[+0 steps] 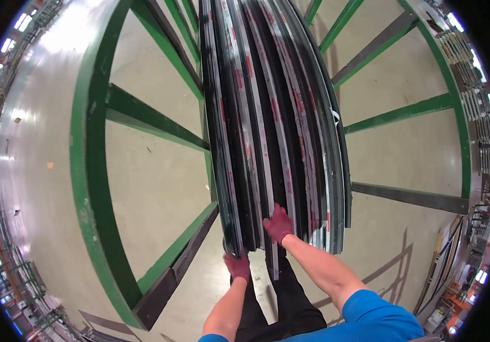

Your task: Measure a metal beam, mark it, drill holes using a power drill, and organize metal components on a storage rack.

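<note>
Your blue shirt [384, 316] is nearest. Your right hand [279, 224] seems to grasp one long profile [275, 265], jutting from the stack [254, 114] between green frames [88, 171]. Your left hand [237, 266] is at other ends; its grip I cannot tell. Handling looks unfinished.

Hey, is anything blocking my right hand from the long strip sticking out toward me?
Nothing visible: your gloved right hand appears to touch the protruding strip directly. The other strips lie alongside, not between them.
</note>
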The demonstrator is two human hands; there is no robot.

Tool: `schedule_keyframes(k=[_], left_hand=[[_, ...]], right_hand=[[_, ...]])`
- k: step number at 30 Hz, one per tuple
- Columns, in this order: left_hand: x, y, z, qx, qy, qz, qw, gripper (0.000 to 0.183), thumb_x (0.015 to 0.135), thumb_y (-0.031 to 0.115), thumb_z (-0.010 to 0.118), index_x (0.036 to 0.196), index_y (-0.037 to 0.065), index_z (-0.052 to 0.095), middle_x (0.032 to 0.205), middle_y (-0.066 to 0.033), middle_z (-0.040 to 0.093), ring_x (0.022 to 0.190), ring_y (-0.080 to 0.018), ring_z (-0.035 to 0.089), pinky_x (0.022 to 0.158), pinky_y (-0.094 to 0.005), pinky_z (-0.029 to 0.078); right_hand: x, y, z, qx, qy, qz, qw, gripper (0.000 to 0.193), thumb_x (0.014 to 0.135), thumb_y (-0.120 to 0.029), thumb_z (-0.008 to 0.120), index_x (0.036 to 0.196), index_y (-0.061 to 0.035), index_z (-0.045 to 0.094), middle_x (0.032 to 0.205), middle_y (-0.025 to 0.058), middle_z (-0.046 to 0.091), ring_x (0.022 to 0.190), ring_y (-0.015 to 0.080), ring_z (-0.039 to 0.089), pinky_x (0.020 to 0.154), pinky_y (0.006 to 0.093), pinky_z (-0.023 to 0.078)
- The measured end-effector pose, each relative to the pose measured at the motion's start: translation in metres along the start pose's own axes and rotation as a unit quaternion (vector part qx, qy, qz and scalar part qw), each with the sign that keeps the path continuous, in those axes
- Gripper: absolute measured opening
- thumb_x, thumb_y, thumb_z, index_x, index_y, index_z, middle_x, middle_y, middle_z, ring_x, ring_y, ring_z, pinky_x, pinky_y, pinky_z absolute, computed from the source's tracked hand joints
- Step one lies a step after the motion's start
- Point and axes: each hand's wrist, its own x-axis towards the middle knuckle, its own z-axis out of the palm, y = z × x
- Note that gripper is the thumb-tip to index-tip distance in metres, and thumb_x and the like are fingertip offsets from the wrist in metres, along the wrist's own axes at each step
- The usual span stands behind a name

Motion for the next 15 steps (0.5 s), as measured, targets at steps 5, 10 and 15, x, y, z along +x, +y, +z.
schedule_keyframes(k=[5,10,15], left_hand=[[0.064,-0.018,-0.003,0.098,0.028,-0.037,0.994,0.113,0.065,0.058,0.089,0.147,0.0,0.035,0.138,-0.0229,0.053,0.13,-0.0405,0.055,0.111,-0.0475,0.045],[0.09,-0.002,-0.007,0.178,-0.093,-0.123,0.972,0.116,0.061,0.053,0.092,0.145,-0.002,0.033,0.134,-0.0233,0.056,0.123,-0.039,0.061,0.104,-0.0452,0.052],[0.067,0.014,-0.016,0.175,-0.06,-0.097,0.978,0.104,0.064,0.05,0.088,0.138,-0.004,0.038,0.131,-0.0243,0.057,0.122,-0.0378,0.061,0.102,-0.0457,0.052]], right_hand=[[0.001,-0.022,0.014,0.032,-0.012,-0.011,0.999,0.072,0.084,-0.029,0.072,0.145,-0.0044,0.043,0.133,0.0236,0.057,0.117,0.0423,0.063,0.098,0.0497,0.053],[0.002,-0.012,0.001,0.038,-0.007,0.001,0.999,0.071,0.083,-0.03,0.075,0.143,-0.0055,0.045,0.123,0.0214,0.063,0.112,0.0409,0.065,0.094,0.0492,0.054],[0.004,-0.006,0.002,0.029,0.02,0.01,0.999,0.062,0.084,-0.027,0.076,0.134,-0.0011,0.052,0.117,0.0226,0.065,0.104,0.038,0.068,0.091,0.0469,0.055]])
